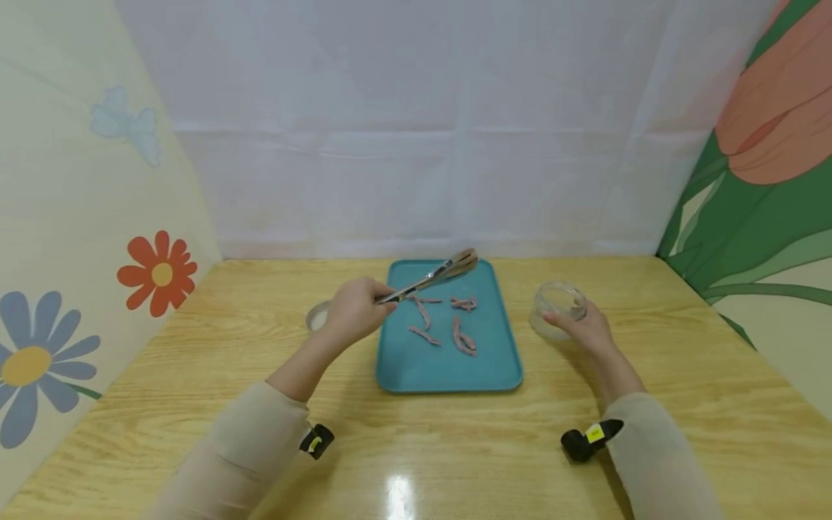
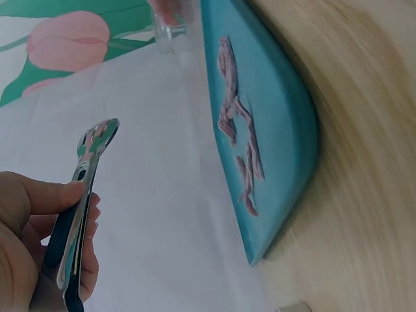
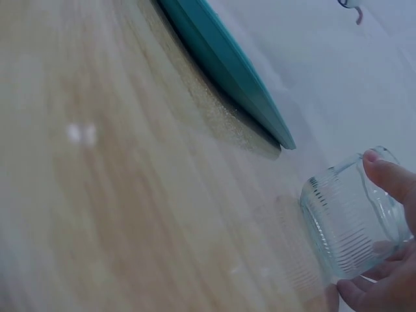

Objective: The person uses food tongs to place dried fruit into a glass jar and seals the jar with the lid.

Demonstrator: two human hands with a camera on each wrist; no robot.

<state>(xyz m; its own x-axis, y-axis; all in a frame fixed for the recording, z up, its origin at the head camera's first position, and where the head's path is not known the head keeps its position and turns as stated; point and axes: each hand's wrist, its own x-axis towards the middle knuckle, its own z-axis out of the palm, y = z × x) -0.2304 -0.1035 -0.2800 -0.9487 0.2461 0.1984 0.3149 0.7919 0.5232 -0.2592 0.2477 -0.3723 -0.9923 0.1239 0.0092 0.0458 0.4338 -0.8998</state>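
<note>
My left hand (image 1: 356, 310) grips metal tongs (image 1: 437, 276) by the handles, with their tips raised over the far part of a blue tray (image 1: 448, 375). Several thin pinkish strips, like shredded meat (image 1: 464, 338), lie apart on the tray. At the top edge of the right wrist view, a small pinkish strip (image 3: 359, 16) shows just under a shiny metal end. Right of the tray my right hand (image 1: 588, 328) holds a clear glass jar (image 1: 549, 325) round its side, thumb near the rim. Ribbed glass shows in the right wrist view; whether the jar touches the table is unclear.
Partly behind my left hand, a round, pale lid or shallow dish (image 1: 317, 316) lies on the wooden table (image 1: 455, 448). A white cloth backdrop (image 1: 416, 144) stands at the table's far edge, with flower-painted panels (image 1: 767, 144) on both sides.
</note>
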